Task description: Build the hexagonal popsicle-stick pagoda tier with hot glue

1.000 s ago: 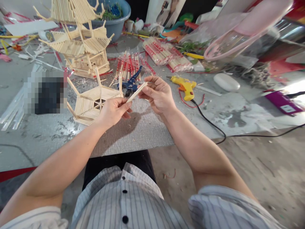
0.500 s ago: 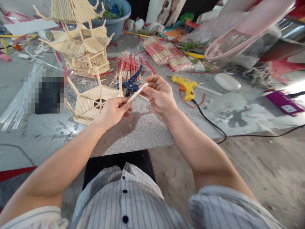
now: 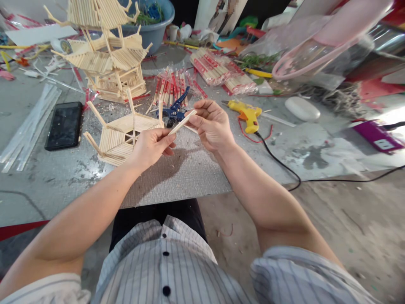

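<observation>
Above the tabletop (image 3: 196, 175), beside the hexagonal stick-built panel (image 3: 115, 141), the left hand (image 3: 153, 145) and right hand (image 3: 211, 124) each keep a pinched grip on the short wooden sticks (image 3: 182, 122). Aligning seems in hand; the next move calls for flush ends.

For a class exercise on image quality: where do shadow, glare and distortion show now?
Head view: soft shadow on the table below the left hand; head view: glare at the right edge, near the purple box; head view: pink object, upper right, looks stretched.
</observation>
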Motion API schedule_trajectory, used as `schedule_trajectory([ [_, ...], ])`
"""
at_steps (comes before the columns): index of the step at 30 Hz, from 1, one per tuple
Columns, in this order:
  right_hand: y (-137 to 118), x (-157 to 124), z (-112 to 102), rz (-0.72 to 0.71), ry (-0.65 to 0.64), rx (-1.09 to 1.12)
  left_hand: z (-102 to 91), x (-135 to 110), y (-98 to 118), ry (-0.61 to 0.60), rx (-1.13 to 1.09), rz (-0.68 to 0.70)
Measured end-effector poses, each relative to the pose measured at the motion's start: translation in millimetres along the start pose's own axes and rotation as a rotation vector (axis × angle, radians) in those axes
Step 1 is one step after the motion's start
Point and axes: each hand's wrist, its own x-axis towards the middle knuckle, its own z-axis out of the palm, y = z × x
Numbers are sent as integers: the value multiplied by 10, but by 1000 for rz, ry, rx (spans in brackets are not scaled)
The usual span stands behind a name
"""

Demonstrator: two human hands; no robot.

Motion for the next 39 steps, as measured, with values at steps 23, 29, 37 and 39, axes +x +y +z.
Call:
schedule_trajectory([
  [23,95,43,-98,-79,-128,43,15,16,17,18,-23,-7],
  [29,79,30,-91,-83,-138,68,30,6,48,35,-27,-34],
  [37,62,28,-92,-25,-146,123,39,-17,88,42,19,-33],
  [39,60,28,-98,-13,-147,131,39,-20,86,48,38,-30],
])
